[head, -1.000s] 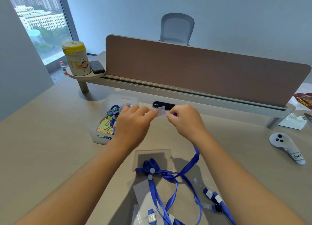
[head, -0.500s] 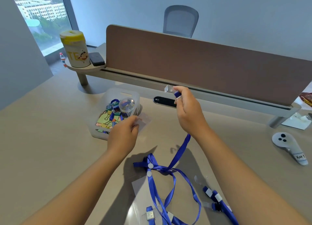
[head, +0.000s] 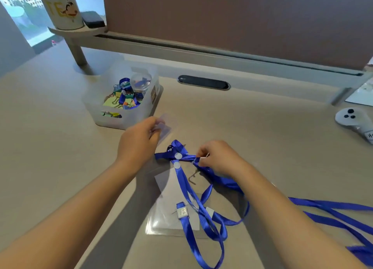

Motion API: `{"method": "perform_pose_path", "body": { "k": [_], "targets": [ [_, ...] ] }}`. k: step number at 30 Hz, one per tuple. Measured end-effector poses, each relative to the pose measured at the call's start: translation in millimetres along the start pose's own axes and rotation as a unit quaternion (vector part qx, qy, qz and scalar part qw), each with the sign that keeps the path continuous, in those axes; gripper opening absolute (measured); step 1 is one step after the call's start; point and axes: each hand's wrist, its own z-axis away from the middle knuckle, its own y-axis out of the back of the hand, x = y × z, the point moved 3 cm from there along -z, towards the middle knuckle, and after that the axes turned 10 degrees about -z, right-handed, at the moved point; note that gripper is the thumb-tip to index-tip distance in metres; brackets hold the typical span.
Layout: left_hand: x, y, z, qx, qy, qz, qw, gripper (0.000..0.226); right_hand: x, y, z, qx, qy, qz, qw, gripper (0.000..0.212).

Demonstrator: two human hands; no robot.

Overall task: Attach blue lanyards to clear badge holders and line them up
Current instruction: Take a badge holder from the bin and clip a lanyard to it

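Note:
My left hand [head: 139, 141] pinches a clear badge holder [head: 166, 125] by its near edge, just above the desk and right of the plastic bin. My right hand [head: 217, 157] pinches the clip end of a blue lanyard [head: 203, 210] low over the desk. That lanyard trails back under my right forearm. In front of me lie clear badge holders [head: 171, 220] with blue lanyards looped over them. More blue lanyard straps [head: 331, 210] spread out at the right.
A frosted plastic bin [head: 125, 115] of coloured clips and a small clear jar stands at the left. Behind run a brown divider panel [head: 232, 22] on a grey rail and a black cable slot [head: 203, 83]. A white controller [head: 351, 119] lies at the right.
My right hand dropped from in front of the divider down to the desk with the lanyard end. My left hand stayed beside the bin with the holder. The camera tilted down and closer.

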Motion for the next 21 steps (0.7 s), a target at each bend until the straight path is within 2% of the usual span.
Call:
{"method": "perform_pose_path", "body": {
  "k": [4,8,12,14,17,21],
  "targets": [
    [-7.9,-3.0,16.8,0.037,-0.052,0.002,0.998,0.024,10.9,-28.1,7.0,0.076,0.005,0.132,0.988,0.022],
    [-17.5,-3.5,39.1,0.055,-0.089,-0.002,0.995,0.023,9.6,-45.8,17.2,0.165,0.021,0.248,0.954,0.024],
    [-28.2,3.3,54.4,0.062,-0.098,0.006,0.993,0.023,2.9,-51.7,26.9,0.199,0.032,0.313,0.928,0.018],
    [-32.0,8.2,58.3,0.062,-0.092,0.007,0.994,0.025,0.2,-50.3,30.9,0.206,0.017,0.302,0.931,0.021],
    [-37.3,17.0,58.9,0.063,-0.076,0.004,0.995,0.026,-5.0,-39.8,35.0,0.226,-0.016,0.187,0.956,0.027],
    [-39.9,26.3,56.7,0.074,-0.058,0.019,0.995,0.025,-14.6,-23.5,32.4,0.225,-0.017,0.085,0.971,0.031]
  ]
}}
